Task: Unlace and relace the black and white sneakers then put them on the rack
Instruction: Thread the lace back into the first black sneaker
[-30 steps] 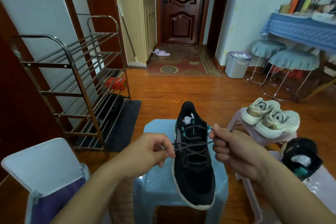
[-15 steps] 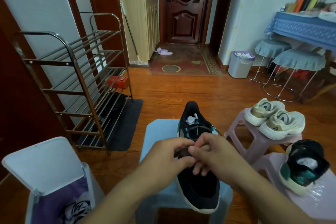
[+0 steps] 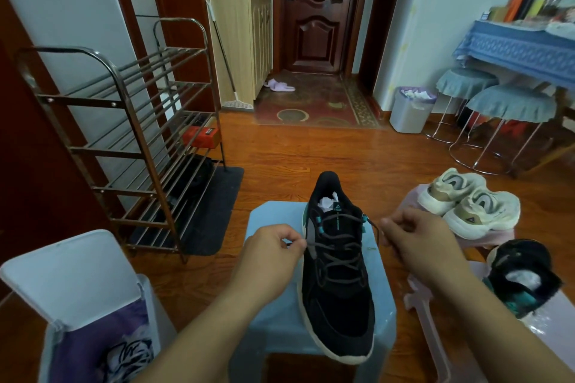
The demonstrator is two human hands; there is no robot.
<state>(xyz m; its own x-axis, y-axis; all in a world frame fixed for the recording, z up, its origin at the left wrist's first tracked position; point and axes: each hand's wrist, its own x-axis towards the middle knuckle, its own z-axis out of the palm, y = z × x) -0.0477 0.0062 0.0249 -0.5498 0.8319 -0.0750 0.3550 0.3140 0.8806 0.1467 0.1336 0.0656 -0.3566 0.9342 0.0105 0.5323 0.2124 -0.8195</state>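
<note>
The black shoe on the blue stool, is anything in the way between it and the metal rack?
Nothing visible blocks it. Between the black sneaker on the blue stool and the rack to its left lies only bare wood floor and a flat dark mat. The left hand is beside the shoe.

Black sneaker [image 3: 337,274] with white sole sits upright on the blue stool [image 3: 273,314], toe toward camera, grey lace [image 3: 339,242] crisscrossed through the eyelets, both ends pulled sideways. Second sneaker [image 3: 522,277] lies tilted at right. Metal rack [image 3: 130,146] stands left, well apart.
</note>
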